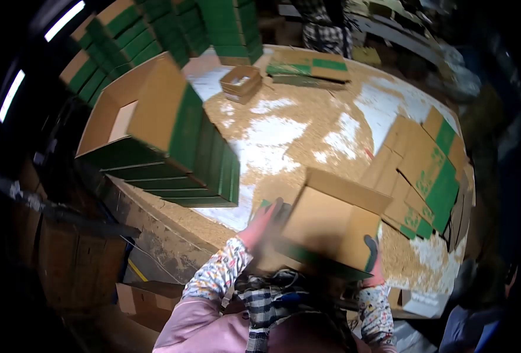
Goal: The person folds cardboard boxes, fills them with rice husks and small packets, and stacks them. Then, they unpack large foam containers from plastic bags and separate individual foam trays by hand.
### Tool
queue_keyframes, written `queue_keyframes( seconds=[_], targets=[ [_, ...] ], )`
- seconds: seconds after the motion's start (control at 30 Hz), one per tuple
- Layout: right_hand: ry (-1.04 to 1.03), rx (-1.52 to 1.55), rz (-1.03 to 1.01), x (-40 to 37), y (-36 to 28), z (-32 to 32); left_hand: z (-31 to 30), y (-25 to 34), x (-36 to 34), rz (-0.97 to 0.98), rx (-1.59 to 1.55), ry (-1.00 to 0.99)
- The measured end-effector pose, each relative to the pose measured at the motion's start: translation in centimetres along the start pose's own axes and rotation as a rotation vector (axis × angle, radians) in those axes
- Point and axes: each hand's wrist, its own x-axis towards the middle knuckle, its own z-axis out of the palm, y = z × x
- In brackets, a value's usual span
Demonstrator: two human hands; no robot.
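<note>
An open cardboard box [325,222] with brown inside and green outer sides is held in front of my body, above the near part of the table. Against its left side is my left hand [266,222], gloved and partly blurred, its fingers hard to make out. My right hand [373,259], in a pink and dark glove, grips the box's right side with its fingers over the wall. To the left rises a stack of green and brown boxes [198,150], the top one open. Flat green-printed cardboard pieces [416,170] lie to the right.
Sawdust-like material covers much of the table [272,132]. Small brown boxes [241,82] and folded cardboard [307,66] lie at the back. Tall green box stacks [231,29] stand behind. A person in checked clothing [326,38] is across the table.
</note>
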Motion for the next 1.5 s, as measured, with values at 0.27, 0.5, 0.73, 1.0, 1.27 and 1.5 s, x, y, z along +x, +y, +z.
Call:
queue_keyframes(
  seconds=[0.27, 0.5, 0.73, 1.0, 1.27, 1.5],
  targets=[
    [-0.265, -0.217, -0.338, 0.1, -8.6, 34.2, -29.1, 17.0, -7.7, 1.22, 0.345, 1.457],
    [-0.428, -1.026, -0.303, 5.6, -1.5, 52.9, -36.7, 16.1, -1.2, 1.141, 0.128, 1.588],
    [-0.3, -1.148, -0.293, 9.7, -0.5, 30.7, -17.9, 12.9, -9.0, 1.306, 0.48, 0.955],
    [0.717, -1.249, 0.004, -5.4, 12.2, -11.2, -1.7, -8.9, -2.8, -0.108, 0.933, 0.102],
    [0.839, -0.767, -0.642, -8.6, -3.5, -0.5, -1.5, 9.0, -2.9, 0.296, 0.456, -0.272],
    [0.445, -0.843, -0.549, 0.1, -5.9, -3.2, 3.9, 9.7, 0.0, 0.851, 1.616, 0.026]
  ],
)
